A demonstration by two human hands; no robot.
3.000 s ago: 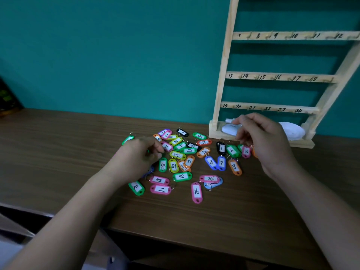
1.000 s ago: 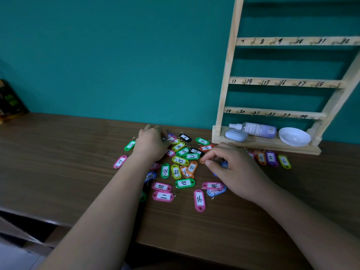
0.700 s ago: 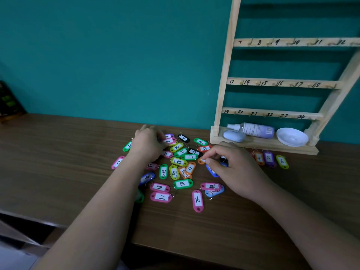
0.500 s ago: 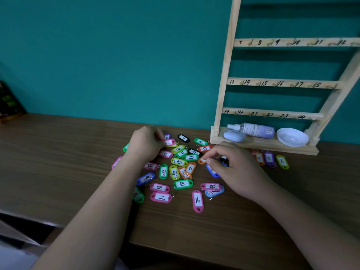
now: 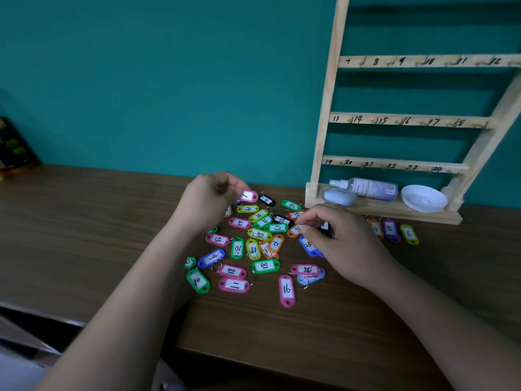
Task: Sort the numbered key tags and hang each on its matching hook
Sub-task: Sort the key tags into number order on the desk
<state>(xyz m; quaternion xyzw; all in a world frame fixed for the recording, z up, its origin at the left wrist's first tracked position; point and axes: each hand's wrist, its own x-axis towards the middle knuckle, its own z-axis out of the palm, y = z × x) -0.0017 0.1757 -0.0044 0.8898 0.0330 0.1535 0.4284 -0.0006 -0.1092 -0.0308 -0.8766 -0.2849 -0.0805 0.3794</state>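
Desk (image 5: pixel 84 235) runs wide left of tag pile (image 5: pixel 259 244); key rack (image 5: pixel 322 136) crowds far right. Left hand (image 5: pixel 208 201) pinches pink tag (image 5: pixel 249 196); right hand (image 5: pixel 349 246), fingers curled, pinches orange tag (image 5: pixel 294 230).

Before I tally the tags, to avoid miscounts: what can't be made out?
Head view:
- The blue tag under the right hand: partly covered by it.
- Whether it pinches the orange tag: fingertips hide its end.
- The pink tag in the left hand: number partly covered by fingers.
- The wooden rack: upper rows cut off at top.
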